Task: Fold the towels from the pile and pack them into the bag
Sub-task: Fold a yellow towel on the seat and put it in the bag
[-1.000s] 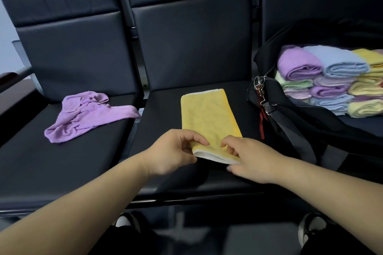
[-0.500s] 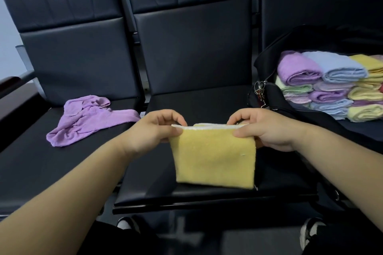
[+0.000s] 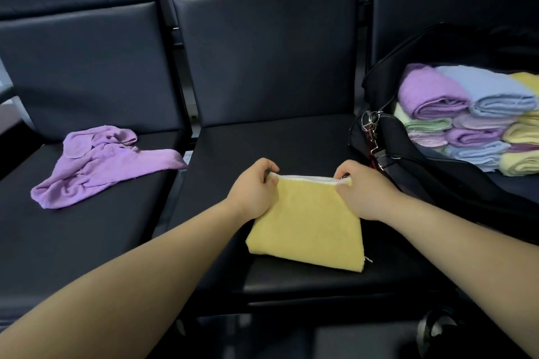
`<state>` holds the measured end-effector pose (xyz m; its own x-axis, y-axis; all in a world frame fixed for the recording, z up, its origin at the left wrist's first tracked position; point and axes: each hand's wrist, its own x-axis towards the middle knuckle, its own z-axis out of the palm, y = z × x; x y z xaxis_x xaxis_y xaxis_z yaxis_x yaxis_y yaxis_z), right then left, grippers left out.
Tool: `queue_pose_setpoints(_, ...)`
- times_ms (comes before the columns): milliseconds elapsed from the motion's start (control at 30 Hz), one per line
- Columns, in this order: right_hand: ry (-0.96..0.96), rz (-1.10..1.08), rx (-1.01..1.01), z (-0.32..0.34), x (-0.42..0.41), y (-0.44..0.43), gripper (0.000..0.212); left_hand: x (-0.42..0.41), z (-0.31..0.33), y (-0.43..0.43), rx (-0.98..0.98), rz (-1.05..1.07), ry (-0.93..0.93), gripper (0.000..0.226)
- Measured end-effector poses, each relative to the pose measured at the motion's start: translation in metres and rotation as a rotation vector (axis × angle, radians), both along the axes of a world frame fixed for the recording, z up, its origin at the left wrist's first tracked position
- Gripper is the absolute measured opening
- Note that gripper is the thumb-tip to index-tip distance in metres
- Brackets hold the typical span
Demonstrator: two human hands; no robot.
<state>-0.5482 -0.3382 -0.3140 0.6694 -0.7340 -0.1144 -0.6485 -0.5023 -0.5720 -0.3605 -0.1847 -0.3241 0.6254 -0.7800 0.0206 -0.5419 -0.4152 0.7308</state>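
A folded yellow towel [image 3: 306, 230] lies on the middle black seat [image 3: 285, 140], its far edge doubled over and showing a white underside. My left hand [image 3: 250, 189] pinches the far left corner of that edge. My right hand [image 3: 361, 189] pinches the far right corner. A crumpled purple towel [image 3: 99, 163] lies loose on the left seat. The open black bag [image 3: 423, 181] stands on the right seat, holding several folded towels [image 3: 466, 122] in purple, blue, green and yellow, stacked in rows.
Three black padded seats with high backs stand side by side. A metal clasp and strap [image 3: 373, 131] hang at the bag's left end, close to my right hand. A dark shoe [image 3: 434, 329] shows on the floor at the lower right.
Both hands lifted the near end of the yellow towel and carried it away from me onto the far end, halving its length. The towel now lies as a shorter, squarer piece.
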Motion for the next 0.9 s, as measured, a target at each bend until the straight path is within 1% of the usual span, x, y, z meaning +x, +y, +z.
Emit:
queue_pose_setpoints(100, 0.038, 0.001, -0.083, -0.006, 0.005, -0.007, 0.018, 0.004, -0.007, -0.009, 0.063, -0.011, -0.111, 0.020)
queue_pose_setpoints(333, 0.034, -0.049, -0.100, -0.016, 0.013, -0.014, 0.009, 0.003, -0.008, -0.017, 0.120, 0.039, -0.258, 0.023)
queue_pose_setpoints(400, 0.039, -0.067, -0.119, -0.017, 0.015, -0.014, 0.009, 0.003, -0.004, -0.014, 0.098, 0.054, -0.348, 0.024)
queue_pose_setpoints(433, 0.046, -0.072, -0.127, -0.018, 0.015, -0.013, 0.009, 0.002, 0.001, -0.012, 0.066, 0.027, -0.407, 0.023)
queue_pose_setpoints(467, 0.051, -0.076, -0.137, -0.019, 0.015, -0.013, 0.009, 0.000, 0.006, -0.009, 0.042, -0.039, -0.448, 0.022)
queue_pose_setpoints(500, 0.060, -0.078, -0.153, -0.020, 0.015, -0.013, 0.009, -0.003, 0.011, -0.004, 0.030, -0.140, -0.445, 0.021)
queue_pose_setpoints(533, 0.065, -0.078, -0.170, -0.020, 0.014, -0.012, 0.011, -0.008, 0.015, 0.002, 0.046, -0.260, -0.399, 0.021)
queue_pose_setpoints(600, 0.078, -0.072, -0.225, -0.017, 0.011, -0.010, 0.015, -0.019, 0.013, 0.018, 0.143, -0.485, -0.326, 0.030)
queue_pose_setpoints(633, 0.083, -0.051, -0.280, -0.013, 0.008, -0.007, 0.018, -0.022, 0.009, 0.026, 0.197, -0.559, -0.332, 0.036)
queue_pose_setpoints(667, 0.062, -0.009, -0.339, -0.009, 0.006, -0.003, 0.018, -0.023, 0.003, 0.032, 0.237, -0.600, -0.342, 0.041)
queue_pose_setpoints(733, -0.075, 0.153, -0.390, -0.002, -0.001, 0.010, 0.013, -0.023, -0.006, 0.040, 0.277, -0.599, -0.328, 0.047)
queue_pose_setpoints(767, -0.140, 0.257, -0.343, 0.002, -0.007, 0.018, 0.012, -0.024, -0.008, 0.043, 0.291, -0.591, -0.315, 0.049)
queue_pose_setpoints(800, -0.156, 0.354, -0.267, 0.004, -0.014, 0.026, 0.014, -0.025, -0.008, 0.045, 0.312, -0.584, -0.305, 0.051)
queue_pose_setpoints(833, -0.110, 0.444, -0.196, 0.006, -0.022, 0.034, 0.020, -0.026, -0.008, 0.048, 0.330, -0.577, -0.292, 0.052)
queue_pose_setpoints(867, -0.029, 0.524, -0.168, 0.006, -0.030, 0.040, 0.031, -0.027, -0.008, 0.051, 0.353, -0.571, -0.266, 0.053)
queue_pose_setpoints(900, 0.052, 0.587, -0.197, 0.005, -0.036, 0.044, 0.045, -0.027, -0.008, 0.055, 0.370, -0.567, -0.235, 0.054)
